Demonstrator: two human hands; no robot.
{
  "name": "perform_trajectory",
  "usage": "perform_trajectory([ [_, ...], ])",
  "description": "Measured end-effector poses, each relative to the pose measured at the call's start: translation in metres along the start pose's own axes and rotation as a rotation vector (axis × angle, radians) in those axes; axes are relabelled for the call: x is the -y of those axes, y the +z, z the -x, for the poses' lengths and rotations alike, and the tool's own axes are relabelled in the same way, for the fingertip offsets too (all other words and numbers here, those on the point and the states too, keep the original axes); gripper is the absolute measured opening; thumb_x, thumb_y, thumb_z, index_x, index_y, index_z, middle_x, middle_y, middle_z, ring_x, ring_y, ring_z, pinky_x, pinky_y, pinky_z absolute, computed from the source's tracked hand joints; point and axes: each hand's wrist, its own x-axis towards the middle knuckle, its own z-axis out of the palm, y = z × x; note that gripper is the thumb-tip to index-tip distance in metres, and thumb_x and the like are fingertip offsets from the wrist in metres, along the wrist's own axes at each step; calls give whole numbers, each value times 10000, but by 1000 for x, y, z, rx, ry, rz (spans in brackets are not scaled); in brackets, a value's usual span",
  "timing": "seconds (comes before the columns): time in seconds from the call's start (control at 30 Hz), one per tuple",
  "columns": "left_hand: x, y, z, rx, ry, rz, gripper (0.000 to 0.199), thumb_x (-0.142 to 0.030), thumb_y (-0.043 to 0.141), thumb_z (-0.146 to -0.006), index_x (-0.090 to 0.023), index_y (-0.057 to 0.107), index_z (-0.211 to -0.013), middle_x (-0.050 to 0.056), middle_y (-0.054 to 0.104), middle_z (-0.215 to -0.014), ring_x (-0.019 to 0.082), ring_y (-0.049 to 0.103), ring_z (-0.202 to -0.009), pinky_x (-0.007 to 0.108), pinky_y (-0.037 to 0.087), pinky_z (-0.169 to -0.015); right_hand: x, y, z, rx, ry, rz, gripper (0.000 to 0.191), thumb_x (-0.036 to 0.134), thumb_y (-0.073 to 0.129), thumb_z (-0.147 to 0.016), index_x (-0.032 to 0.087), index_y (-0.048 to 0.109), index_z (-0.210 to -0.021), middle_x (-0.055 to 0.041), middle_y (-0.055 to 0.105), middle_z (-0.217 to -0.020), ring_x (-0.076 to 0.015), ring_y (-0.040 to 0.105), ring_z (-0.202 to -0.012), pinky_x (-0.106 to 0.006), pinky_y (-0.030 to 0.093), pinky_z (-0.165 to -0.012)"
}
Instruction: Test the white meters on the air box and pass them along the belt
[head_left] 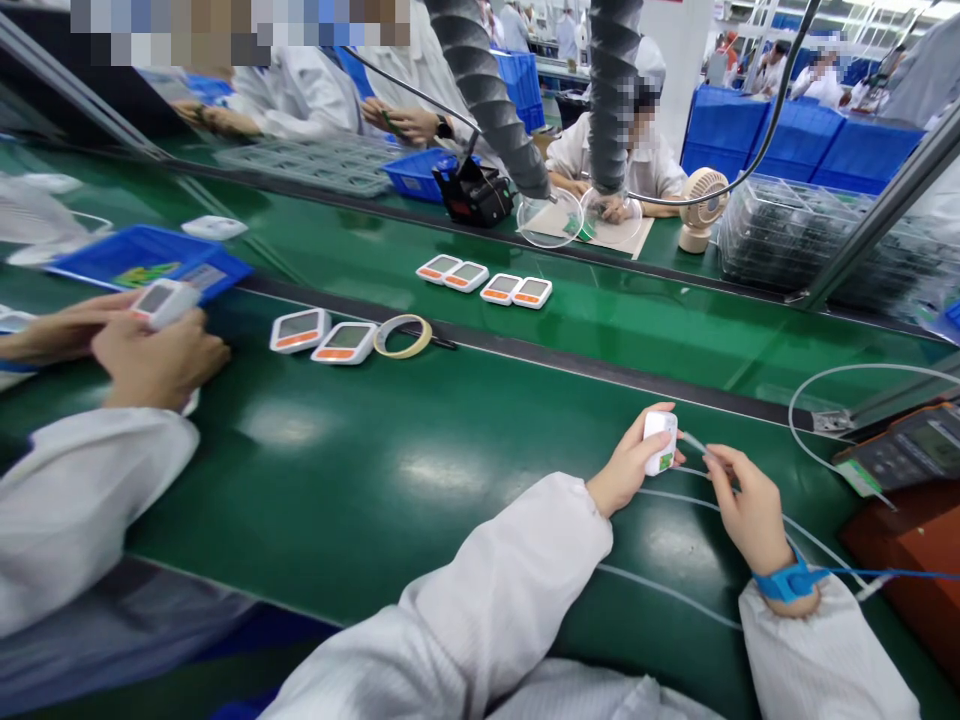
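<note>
**Two hands on a small white device over the green surface**

The green surface spans the view, carrying two orange-trimmed display units and a tape ring well to the left. A co-worker's hands hold a similar unit at far left. The left hand has its grip closed around a small white device, raised just above the surface. The right hand, wearing a blue wrist strap, pinches a thin white cable at the device's edge.
</note>
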Motion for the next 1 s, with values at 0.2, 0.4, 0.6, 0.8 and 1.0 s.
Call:
perform_trajectory([
  [0.2, 4, 0, 1, 104, -72, 81, 729, -550, 724, -758, -174, 471, -1330, 79, 633, -984, 196, 657, -731, 332, 502, -708, 10, -1, 0, -25, -125, 8, 294, 222, 433, -1023, 242, 667, -1201, -80, 690, -1072, -205, 667, -913, -348, 542, -813],
  [0.4, 4, 4, 5, 145, -101, -8, 688, -573, 736, -761, -164, 547, -1280, 73, 639, -972, 149, 594, -760, 263, 442, -703, 20, 8, 3, -71, -172, -28, 109, 260, 590, -983, 236, 696, -983, -45, 702, -899, -200, 636, -787, -344, 510, -699],
  [0.6, 5, 3, 7, 199, -84, -66, 668, -584, 713, -780, -188, 550, -1292, 71, 618, -1017, 171, 585, -832, 282, 432, -761, 21, 8, 2, -71, -129, -41, 131, 282, 560, -997, 224, 656, -929, -48, 693, -860, -202, 622, -777, -349, 499, -699],
  [0.8, 8, 3, 6, 225, -58, -133, 714, -662, 620, -818, -171, 517, -1327, 82, 606, -1023, 173, 563, -821, 284, 421, -750, 25, 7, 3, -70, -113, -70, 108, 263, 566, -990, 223, 641, -924, -37, 680, -855, -200, 611, -785, -336, 478, -698],
  [1.0, 10, 1, 7, 234, 20, -360, 702, -687, 510, -871, -179, 514, -1356, 72, 599, -1006, 176, 531, -816, 282, 413, -741, 25, 9, 6, -61, -16, -121, 150, 299, 552, -982, 219, 656, -910, -44, 665, -839, -197, 603, -773, -318, 476, -661],
])
